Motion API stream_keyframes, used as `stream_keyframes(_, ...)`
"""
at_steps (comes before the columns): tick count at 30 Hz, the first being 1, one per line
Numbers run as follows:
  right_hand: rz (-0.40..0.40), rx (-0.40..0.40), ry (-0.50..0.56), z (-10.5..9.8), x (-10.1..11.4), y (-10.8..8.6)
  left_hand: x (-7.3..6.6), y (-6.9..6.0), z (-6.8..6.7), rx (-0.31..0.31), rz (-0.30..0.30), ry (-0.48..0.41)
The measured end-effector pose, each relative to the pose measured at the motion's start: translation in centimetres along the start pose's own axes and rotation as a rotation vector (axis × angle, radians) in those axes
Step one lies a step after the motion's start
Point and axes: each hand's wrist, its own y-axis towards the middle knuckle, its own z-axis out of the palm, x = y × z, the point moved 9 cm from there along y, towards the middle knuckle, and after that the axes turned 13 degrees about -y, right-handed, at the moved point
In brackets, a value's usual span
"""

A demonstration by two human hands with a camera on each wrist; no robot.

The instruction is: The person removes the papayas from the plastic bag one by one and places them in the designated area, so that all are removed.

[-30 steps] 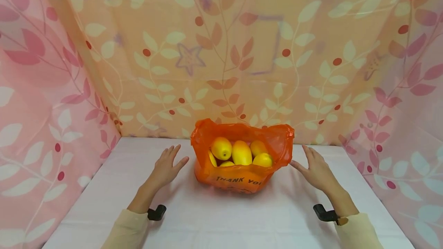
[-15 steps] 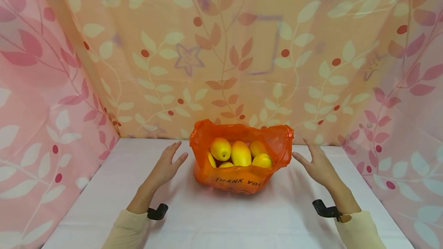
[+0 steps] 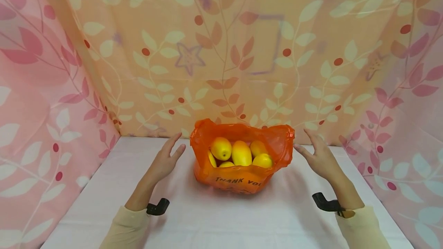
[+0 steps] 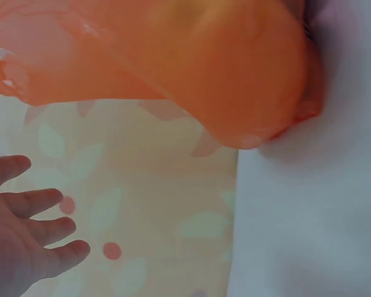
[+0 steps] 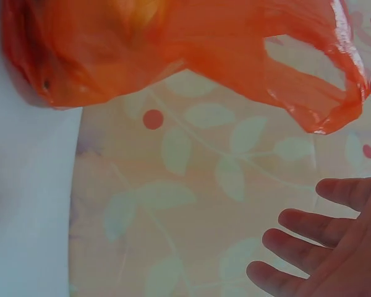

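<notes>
An orange plastic bag (image 3: 232,181) printed "THANK YOU" stands in the middle of the table, its mouth spread wide. Inside lie several yellow fruits that look like mangoes (image 3: 241,153); the lower ones are partly hidden by the front of the bag. To its left my left hand (image 3: 164,160) hovers with fingers extended, apart from the bag. On the other side my right hand (image 3: 320,158) is held likewise, its thumb close to the bag's right handle (image 5: 324,105). In both wrist views the fingers are spread and hold nothing.
A white cloth covers the table (image 3: 228,222). Behind it hangs a peach curtain (image 3: 155,72) with leaf patterns, and pink patterned curtains (image 3: 34,126) close off the sides. Black wrist mounts (image 3: 158,206) project inward from each forearm.
Both hands have risen slightly, and the right hand's thumb has lifted from beside the bag's edge. The bag and the fruit stay where they were.
</notes>
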Motion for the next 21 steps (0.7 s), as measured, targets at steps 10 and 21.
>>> stream_keyframes(10, -0.055, -0.030, 0.018, -1.7, 2.1, 0.3, -2.3, 0.2, 0.0, -0.005, 0.049, -0.110)
stream_keyframes(21, -0.114, -0.056, 0.040, -3.0, 5.2, 1.0, -5.8, 0.9, 0.5, -0.034, 0.195, -0.151)
